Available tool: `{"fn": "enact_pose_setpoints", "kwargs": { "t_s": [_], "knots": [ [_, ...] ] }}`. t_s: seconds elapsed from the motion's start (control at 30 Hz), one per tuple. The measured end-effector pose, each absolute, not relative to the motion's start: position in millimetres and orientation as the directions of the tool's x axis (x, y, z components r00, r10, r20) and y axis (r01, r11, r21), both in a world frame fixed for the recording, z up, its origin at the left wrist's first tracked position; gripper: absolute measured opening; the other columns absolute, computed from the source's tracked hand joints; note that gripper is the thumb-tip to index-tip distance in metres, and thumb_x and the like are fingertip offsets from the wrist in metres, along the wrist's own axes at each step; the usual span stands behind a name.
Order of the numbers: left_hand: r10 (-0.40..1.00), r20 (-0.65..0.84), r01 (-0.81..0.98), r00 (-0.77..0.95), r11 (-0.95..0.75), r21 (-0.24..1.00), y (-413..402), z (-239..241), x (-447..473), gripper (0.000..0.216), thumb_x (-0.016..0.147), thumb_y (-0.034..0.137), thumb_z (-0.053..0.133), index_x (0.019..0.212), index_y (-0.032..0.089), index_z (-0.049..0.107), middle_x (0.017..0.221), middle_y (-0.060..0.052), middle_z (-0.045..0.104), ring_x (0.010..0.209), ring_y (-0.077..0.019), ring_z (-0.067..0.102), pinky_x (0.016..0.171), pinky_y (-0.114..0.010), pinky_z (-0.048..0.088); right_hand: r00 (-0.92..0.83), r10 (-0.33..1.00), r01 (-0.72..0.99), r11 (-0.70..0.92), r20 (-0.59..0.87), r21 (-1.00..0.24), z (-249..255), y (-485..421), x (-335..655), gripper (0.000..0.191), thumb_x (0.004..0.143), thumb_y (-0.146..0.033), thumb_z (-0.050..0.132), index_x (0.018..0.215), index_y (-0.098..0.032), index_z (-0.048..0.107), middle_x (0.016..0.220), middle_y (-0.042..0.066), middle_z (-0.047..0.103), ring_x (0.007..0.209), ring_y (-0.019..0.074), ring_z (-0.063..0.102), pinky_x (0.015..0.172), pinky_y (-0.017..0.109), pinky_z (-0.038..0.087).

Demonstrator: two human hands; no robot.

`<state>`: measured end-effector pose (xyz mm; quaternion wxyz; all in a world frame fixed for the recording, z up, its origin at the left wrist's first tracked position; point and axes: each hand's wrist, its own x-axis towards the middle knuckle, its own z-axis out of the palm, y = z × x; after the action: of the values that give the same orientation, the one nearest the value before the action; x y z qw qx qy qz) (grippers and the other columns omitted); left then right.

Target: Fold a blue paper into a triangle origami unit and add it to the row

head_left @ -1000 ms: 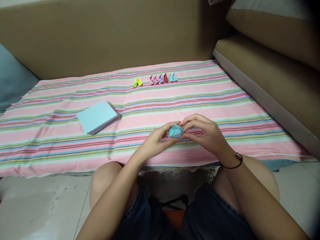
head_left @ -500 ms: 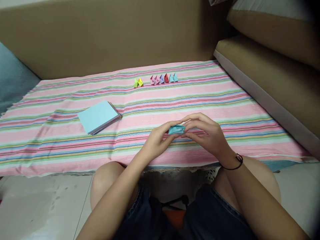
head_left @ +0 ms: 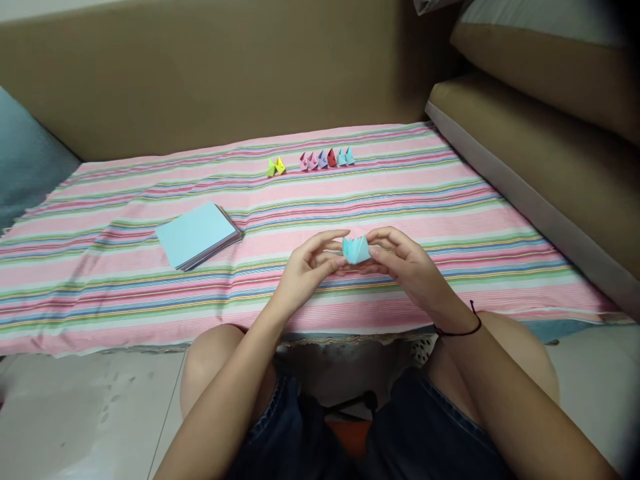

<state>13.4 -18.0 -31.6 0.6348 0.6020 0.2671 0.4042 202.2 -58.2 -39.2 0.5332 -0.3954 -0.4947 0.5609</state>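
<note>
A small light-blue folded paper piece (head_left: 356, 251) is held up between my hands, above the front part of the striped cloth. Several pointed flaps stand up along its top edge. My right hand (head_left: 404, 259) grips its right side, thumb in front and fingers curled behind. On the left side, the thumb and curved fingers of my left hand (head_left: 311, 264) close around the paper's edge. Some fingertips are hidden behind the paper.
A stack of paper sheets (head_left: 199, 233), light blue on top, lies to the left on the striped cloth (head_left: 410, 207). Farther back stand small folded paper pieces: a yellow-green pair (head_left: 275, 167) and a row in pink, purple, red (head_left: 331, 158) and blue. Brown cushions (head_left: 530, 147) border the right.
The blue paper piece has been turned from lying flat and narrow to upright, showing its pointed flaps. My hands have shifted slightly apart and regripped at its sides.
</note>
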Motion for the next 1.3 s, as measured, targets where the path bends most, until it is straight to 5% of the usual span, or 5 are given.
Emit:
{"fn": "enact_pose_setpoints", "kwargs": {
  "t_s": [0.2,0.53,0.73,0.97,1.3],
  "knots": [
    [0.85,0.223,-0.106,0.477,-0.197,0.975,-16.6,-30.5,15.2,0.014,0.074,0.026,0.069,0.075,0.014,0.062,0.088,-0.005,0.056,0.084,-0.0146,0.057,0.066,-0.023,0.053,-0.143,0.989,-0.212,0.01,0.041,-0.977,-40.2,-59.5,196.3,0.021,0.085,-0.038,0.058,0.092,-0.021,0.065,0.101,0.005,0.067,0.082,0.0163,0.066,0.078,0.034,0.056],
    [0.848,0.189,-0.006,0.496,-0.214,0.977,-22.2,-33.1,18.7,0.048,0.062,0.02,0.079,0.105,0.02,0.059,0.121,-0.009,0.053,0.098,-0.0189,0.057,0.066,-0.023,0.056,-0.107,0.988,-0.205,0.084,0.108,-0.975,-41.7,-59.4,196.3,0.041,0.071,-0.025,0.074,0.11,-0.025,0.059,0.132,0.006,0.052,0.085,0.016,0.066,0.074,0.032,0.056],
    [0.881,0.187,0.009,0.436,-0.212,0.977,-22.1,-39.7,22.2,0.032,0.066,0.023,0.075,0.095,0.017,0.062,0.103,-0.007,0.062,0.093,-0.0185,0.061,0.071,-0.025,0.055,-0.037,0.992,-0.218,0.109,0.12,-0.97,-45.7,-58.3,189.6,0.047,0.071,-0.027,0.074,0.113,-0.028,0.054,0.136,0.005,0.046,0.098,0.0184,0.063,0.083,0.033,0.054],
    [0.955,0.144,-0.027,0.258,-0.142,0.99,-19.6,-43.4,23.7,0.036,0.06,0.027,0.079,0.086,0.016,0.057,0.083,-0.001,0.063,0.077,-0.0143,0.063,0.066,-0.024,0.053,-0.003,1.0,-0.162,0.029,0.03,-0.986,-51.3,-56.6,183.6,0.023,0.07,-0.033,0.074,0.088,-0.022,0.064,0.091,0.002,0.067,0.089,0.018,0.064,0.084,0.033,0.052],
    [0.926,0.022,-0.046,0.377,-0.005,0.999,-18.7,-40.8,20.3,0.039,0.062,0.028,0.078,0.097,0.015,0.066,0.08,-0.003,0.068,0.072,-0.014,0.064,0.068,-0.024,0.05,-0.041,0.998,-0.051,0.044,0.046,-0.998,-50.2,-57.0,189.7,0.027,0.071,-0.039,0.072,0.089,-0.02,0.066,0.082,0.003,0.069,0.081,0.0195,0.066,0.075,0.035,0.055]
  ]
}}
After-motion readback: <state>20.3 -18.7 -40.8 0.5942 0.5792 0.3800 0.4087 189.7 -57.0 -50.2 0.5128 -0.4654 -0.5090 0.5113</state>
